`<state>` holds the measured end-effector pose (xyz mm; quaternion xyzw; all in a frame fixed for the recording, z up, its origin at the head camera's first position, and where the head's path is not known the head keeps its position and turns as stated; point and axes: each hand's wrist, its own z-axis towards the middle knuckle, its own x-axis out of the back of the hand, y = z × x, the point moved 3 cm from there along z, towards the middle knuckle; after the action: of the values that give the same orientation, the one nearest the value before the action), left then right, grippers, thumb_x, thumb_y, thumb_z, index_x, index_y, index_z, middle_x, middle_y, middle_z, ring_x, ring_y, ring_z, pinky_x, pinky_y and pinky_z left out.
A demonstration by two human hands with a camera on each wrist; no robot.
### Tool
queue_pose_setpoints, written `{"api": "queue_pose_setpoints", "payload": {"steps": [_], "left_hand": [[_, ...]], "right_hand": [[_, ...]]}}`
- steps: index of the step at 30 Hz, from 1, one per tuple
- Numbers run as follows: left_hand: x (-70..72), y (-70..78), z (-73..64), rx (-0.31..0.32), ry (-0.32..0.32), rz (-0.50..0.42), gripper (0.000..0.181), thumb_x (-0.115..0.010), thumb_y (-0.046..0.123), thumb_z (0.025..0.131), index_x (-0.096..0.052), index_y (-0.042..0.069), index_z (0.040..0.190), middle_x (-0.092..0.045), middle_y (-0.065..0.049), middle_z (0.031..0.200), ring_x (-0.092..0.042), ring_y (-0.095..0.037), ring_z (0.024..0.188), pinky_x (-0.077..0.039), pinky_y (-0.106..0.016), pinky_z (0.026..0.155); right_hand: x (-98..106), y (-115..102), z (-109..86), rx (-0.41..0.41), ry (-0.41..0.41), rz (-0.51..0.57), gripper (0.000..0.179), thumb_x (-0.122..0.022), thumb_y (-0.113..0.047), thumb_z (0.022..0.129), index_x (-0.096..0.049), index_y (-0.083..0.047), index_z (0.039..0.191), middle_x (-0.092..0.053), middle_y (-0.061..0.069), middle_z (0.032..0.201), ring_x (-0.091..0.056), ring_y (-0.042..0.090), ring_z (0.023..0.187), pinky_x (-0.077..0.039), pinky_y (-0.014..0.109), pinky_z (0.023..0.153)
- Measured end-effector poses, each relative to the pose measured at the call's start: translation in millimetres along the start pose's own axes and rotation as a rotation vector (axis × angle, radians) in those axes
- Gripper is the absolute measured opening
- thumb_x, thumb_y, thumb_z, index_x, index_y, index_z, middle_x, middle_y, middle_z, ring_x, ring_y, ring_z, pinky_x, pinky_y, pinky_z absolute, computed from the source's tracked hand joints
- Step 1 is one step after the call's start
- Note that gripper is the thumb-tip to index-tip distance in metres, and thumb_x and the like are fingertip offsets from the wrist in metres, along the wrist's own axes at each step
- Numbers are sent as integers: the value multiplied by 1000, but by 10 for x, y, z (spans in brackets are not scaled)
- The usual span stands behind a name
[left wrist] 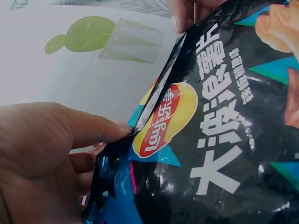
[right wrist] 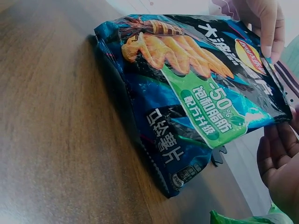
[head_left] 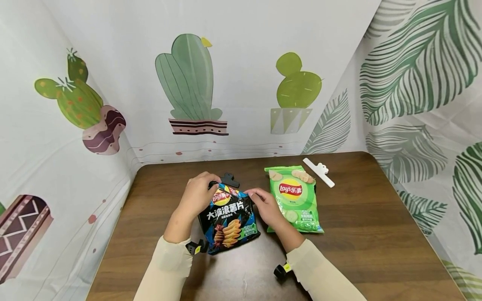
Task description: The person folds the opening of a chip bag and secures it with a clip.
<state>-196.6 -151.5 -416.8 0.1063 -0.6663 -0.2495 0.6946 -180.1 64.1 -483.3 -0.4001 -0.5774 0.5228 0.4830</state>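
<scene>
Nearest, your cream sleeves point(head_left: 165, 267) reach in over the brown wooden table point(head_left: 376, 234), a small black device with a yellow tag at each wrist; the left device point(head_left: 193, 248) sits just beside the lower left of the bag and the right device point(head_left: 280, 271) is apart from it. Between your forearms is the black chip bag point(head_left: 230, 215), printed side up, its top end raised and its bottom end close to the wood; you cannot tell here whether that end touches. Your left hand point(head_left: 196, 193) is clamped on the bag's upper left corner, thumb on the printed face and fingers behind. Your right hand point(head_left: 267, 207) pinches the upper right corner between thumb and fingers. A silvery strip shows along the top edge between your two grips. To your right, near that hand, the green chip bag point(head_left: 291, 205) lies flat on the table. Just past the black bag lies a black clip point(head_left: 229, 180), and a white clip point(head_left: 319, 172) lies slanted beside the green bag's upper right corner. Beyond the table hangs a white cloth point(head_left: 248, 83) printed with cacti and leaves.
</scene>
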Motion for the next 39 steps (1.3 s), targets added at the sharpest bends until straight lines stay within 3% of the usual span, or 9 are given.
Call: {"api": "queue_pose_setpoints", "payload": {"steps": [4, 9, 17, 23, 27, 34, 39], "left_hand": [[6, -6, -3, 6, 8, -7, 16, -66, 15, 98, -74, 13, 111, -70, -7, 115, -68, -28, 104, -41, -55, 103], [4, -23, -3, 1, 14, -10, 16, -66, 14, 98, -74, 13, 112, -70, -7, 116, -68, -29, 104, -41, -56, 102], [-7, -59, -7, 20, 22, -18, 17, -65, 13, 98, -75, 13, 112, -71, -6, 115, -68, -26, 95, -40, -55, 102], [-2, -59, -14, 18, 32, -21, 17, -65, 12, 98, -75, 14, 111, -71, -6, 114, -66, -23, 86, -40, -56, 103], [2, -61, -23, 17, 43, -19, 16, -65, 11, 98, -76, 13, 110, -71, -6, 113, -66, -23, 87, -40, -55, 101], [17, -41, -43, 14, 47, -15, 16, -65, 10, 98, -76, 12, 110, -71, -7, 112, -67, -26, 92, -40, -55, 101], [20, -35, -46, 12, 47, -8, 17, -63, 10, 99, -76, 13, 110, -72, -7, 113, -67, -25, 92, -40, -55, 102]], "right_hand": [[3, -9, -1, -4, 4, 14, 30, -47, -13, 107, -70, 2, 118, -70, 19, 124, -63, 34, 120, -49, 47, 103], [3, -4, 4, -4, 9, 15, 30, -46, -12, 108, -69, 3, 120, -69, 19, 125, -63, 30, 117, -49, 50, 102], [-36, 295, 127, 39, 31, 76, 31, -41, -7, 109, -64, 8, 123, -65, 24, 115, -60, 17, 93, -54, 32, 86], [-49, 370, 133, 39, 51, 96, 26, -49, -12, 107, -67, 1, 121, -67, 19, 119, -59, 13, 96, -53, 36, 90], [-60, 383, 124, 19, 43, 88, 22, -56, -14, 104, -69, -4, 119, -67, 16, 121, -60, 13, 100, -51, 25, 88], [-65, 242, 66, 11, 16, 53, 22, -57, -7, 102, -68, 3, 119, -65, 24, 111, -59, 26, 93, -47, 20, 79], [-44, 25, -19, 21, 0, 38, 22, -56, -4, 102, -67, 6, 118, -66, 24, 108, -60, 24, 92, -48, 20, 79]]}}
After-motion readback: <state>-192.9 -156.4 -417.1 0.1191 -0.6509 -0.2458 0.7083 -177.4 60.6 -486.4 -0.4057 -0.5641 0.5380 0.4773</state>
